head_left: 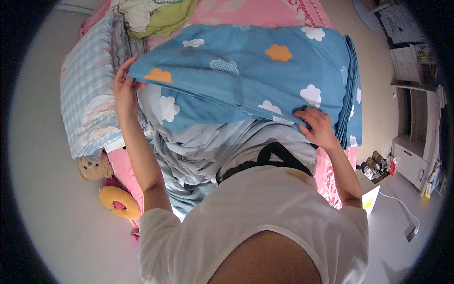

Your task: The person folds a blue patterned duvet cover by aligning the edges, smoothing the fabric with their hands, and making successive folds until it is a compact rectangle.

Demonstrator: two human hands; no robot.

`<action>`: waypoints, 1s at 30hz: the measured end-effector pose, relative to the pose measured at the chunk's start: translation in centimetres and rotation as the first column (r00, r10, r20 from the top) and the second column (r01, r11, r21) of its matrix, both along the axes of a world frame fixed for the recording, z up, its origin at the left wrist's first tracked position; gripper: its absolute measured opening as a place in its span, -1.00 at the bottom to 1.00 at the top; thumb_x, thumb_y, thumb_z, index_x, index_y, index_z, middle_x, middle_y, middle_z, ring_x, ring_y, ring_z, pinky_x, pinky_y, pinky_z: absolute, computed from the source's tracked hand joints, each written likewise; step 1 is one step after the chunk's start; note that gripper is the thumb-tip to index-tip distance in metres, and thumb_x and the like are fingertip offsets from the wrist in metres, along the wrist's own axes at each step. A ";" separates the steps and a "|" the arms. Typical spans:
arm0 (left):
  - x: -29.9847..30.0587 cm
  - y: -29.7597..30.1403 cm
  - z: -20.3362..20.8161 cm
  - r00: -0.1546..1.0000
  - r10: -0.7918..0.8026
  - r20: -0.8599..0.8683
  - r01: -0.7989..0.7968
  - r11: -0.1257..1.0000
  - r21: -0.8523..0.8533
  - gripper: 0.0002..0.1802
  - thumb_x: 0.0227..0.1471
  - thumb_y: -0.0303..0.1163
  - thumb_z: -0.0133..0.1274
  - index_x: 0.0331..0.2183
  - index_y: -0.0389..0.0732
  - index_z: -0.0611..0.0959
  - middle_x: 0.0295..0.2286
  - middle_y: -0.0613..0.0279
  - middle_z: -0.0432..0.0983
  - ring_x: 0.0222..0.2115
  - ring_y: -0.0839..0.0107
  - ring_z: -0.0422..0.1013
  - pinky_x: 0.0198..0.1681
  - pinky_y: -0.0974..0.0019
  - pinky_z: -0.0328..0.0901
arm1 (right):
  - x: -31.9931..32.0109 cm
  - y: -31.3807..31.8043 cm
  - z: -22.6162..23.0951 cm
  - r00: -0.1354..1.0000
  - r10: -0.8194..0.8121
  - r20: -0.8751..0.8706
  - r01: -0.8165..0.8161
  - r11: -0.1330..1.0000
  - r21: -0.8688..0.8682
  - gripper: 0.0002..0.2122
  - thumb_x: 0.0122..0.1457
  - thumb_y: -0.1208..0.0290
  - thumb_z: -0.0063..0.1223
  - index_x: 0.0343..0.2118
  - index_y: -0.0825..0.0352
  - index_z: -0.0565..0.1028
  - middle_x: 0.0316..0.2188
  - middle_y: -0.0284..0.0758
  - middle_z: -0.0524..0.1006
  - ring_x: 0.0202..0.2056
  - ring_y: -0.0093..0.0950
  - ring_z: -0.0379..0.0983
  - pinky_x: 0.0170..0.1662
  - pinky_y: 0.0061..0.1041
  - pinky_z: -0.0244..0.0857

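Observation:
Across the bed lies a blue duvet cover (257, 59) with white and orange clouds, folded in layers that stack up along its right side. My left hand (126, 92) pinches its left corner. Farther right, my right hand (319, 127) has its fingers curled round the near edge of the same cover. Between the hands that edge runs slanting and fairly straight. Beneath and nearer to me, crumpled pale grey-blue fabric (189, 146) spreads up to my waist; whether it belongs to the same cover I cannot tell.
A checked pillow (87, 80) lies at the bed's left, with a teddy bear (96, 168) and an orange ring-shaped cushion (119, 202) below it. Green and white cloth (158, 16) sits at the far left. A white cabinet (411, 161) and a cable (402, 203) are on the right.

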State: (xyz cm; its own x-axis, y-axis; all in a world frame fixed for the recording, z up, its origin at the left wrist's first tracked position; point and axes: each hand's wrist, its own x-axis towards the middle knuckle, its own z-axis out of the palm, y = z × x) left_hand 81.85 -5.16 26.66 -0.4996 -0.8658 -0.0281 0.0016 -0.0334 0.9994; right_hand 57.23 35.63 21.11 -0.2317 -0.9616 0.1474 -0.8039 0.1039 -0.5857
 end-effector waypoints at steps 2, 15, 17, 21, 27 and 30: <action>2.5 -1.5 -0.5 0.972 -0.171 -0.160 0.190 0.975 0.112 -0.65 -0.01 -0.55 -0.05 -0.10 -0.34 0.45 -0.44 0.35 0.47 -0.72 0.73 0.17 -0.69 0.64 0.09 | -0.2 0.8 -0.4 0.998 -0.043 -0.042 0.043 0.999 -0.005 -0.71 -0.19 0.43 0.13 -0.30 0.25 0.47 -0.39 -0.21 0.45 -0.35 -0.24 0.43 -0.30 -0.35 0.35; -1.4 4.2 -3.7 0.997 0.072 0.030 -0.077 0.975 0.207 -0.61 0.00 -0.41 0.05 -0.09 -0.22 0.41 -0.27 0.24 0.44 -0.41 0.47 0.42 -0.48 0.50 0.31 | 0.7 2.3 -2.8 0.949 -0.313 0.028 0.314 0.946 -0.082 -0.77 -0.18 0.50 0.10 -0.38 0.33 0.40 -0.40 -0.21 0.45 -0.39 -0.24 0.42 -0.33 -0.36 0.31; 1.0 0.6 -3.9 0.987 0.078 0.143 -0.070 0.996 -0.060 -0.65 -0.02 -0.47 0.04 -0.12 -0.23 0.45 -0.36 0.26 0.47 -0.52 0.53 0.38 -0.58 0.53 0.24 | 0.2 2.9 -3.1 0.926 -0.376 -0.019 0.372 0.921 -0.115 -0.77 -0.18 0.53 0.08 -0.38 0.34 0.40 -0.39 -0.19 0.47 -0.39 -0.23 0.44 -0.33 -0.37 0.31; 2.5 -0.4 -1.3 0.992 0.111 0.067 -0.105 0.991 -0.080 -0.70 -0.03 -0.56 -0.03 -0.17 -0.24 0.49 -0.51 0.31 0.48 -0.69 0.62 0.25 -0.70 0.55 0.08 | -2.0 4.3 -2.8 0.867 -0.475 -0.151 0.422 0.861 -0.284 -0.75 -0.20 0.56 0.07 -0.35 0.34 0.43 -0.38 -0.19 0.51 -0.42 -0.23 0.46 -0.33 -0.38 0.33; 4.1 -1.5 -3.6 0.961 0.131 0.245 -0.110 0.989 -0.099 -0.69 -0.03 -0.65 -0.14 -0.19 -0.25 0.51 -0.46 0.28 0.49 -0.62 0.58 0.33 -0.63 0.52 0.17 | 1.9 3.9 -3.4 0.971 -0.209 -0.118 0.187 0.967 -0.173 -0.74 -0.21 0.50 0.15 -0.37 0.32 0.42 -0.41 -0.23 0.46 -0.38 -0.25 0.42 -0.31 -0.36 0.32; 3.4 -0.2 -3.8 0.975 0.168 0.148 -0.085 0.890 -0.448 -0.70 -0.04 -0.65 -0.12 -0.20 -0.28 0.52 -0.43 0.30 0.50 -0.49 0.52 0.39 -0.48 0.50 0.26 | 2.7 3.2 -3.7 0.969 -0.230 -0.089 0.213 0.963 -0.163 -0.73 -0.22 0.45 0.18 -0.38 0.30 0.41 -0.47 -0.24 0.42 -0.42 -0.23 0.40 -0.36 -0.33 0.30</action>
State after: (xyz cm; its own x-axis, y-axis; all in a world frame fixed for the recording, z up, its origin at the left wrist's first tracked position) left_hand 85.21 -5.40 22.85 -0.4075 -0.8662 0.2893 -0.2019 0.3944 0.8965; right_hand 59.92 38.84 17.41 -0.4114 -0.8526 0.3221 -0.8292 0.2035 -0.5206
